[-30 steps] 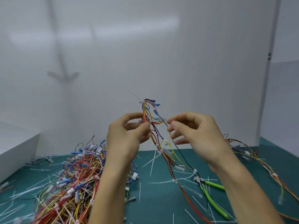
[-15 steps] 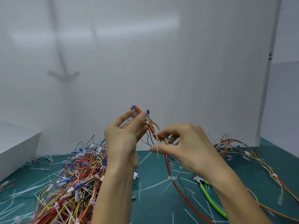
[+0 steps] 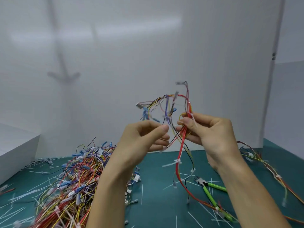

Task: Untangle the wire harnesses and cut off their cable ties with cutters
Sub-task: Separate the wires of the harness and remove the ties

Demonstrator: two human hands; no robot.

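Left hand (image 3: 141, 142): fingers curling, thumb and forefinger pinching a few thin strands of the held harness (image 3: 188, 106).
Right hand (image 3: 213, 134): thumb and fingers gripping the red bundle just below a white cable tie (image 3: 189, 102).
Held harness: thin glossy insulated wires in red, yellow, blue and black, fanning in loose loops in the air above the cutters (image 3: 212, 190). Its red run is trailing down to the mat (image 3: 156, 203) just left of them.
Cutters: lying flat, untouched, slim bright green handles, dark metal nose pointing up-left.
Pile (image 3: 74, 178): tangled mound of the same wiring sitting well left of the cutters, small blue and white connectors showing.
Second harness (image 3: 271, 171): stretching along the mat right of the cutters.
Offcuts (image 3: 142, 193): straight white plastic slivers lying scattered around the cutters on the matte teal mat.
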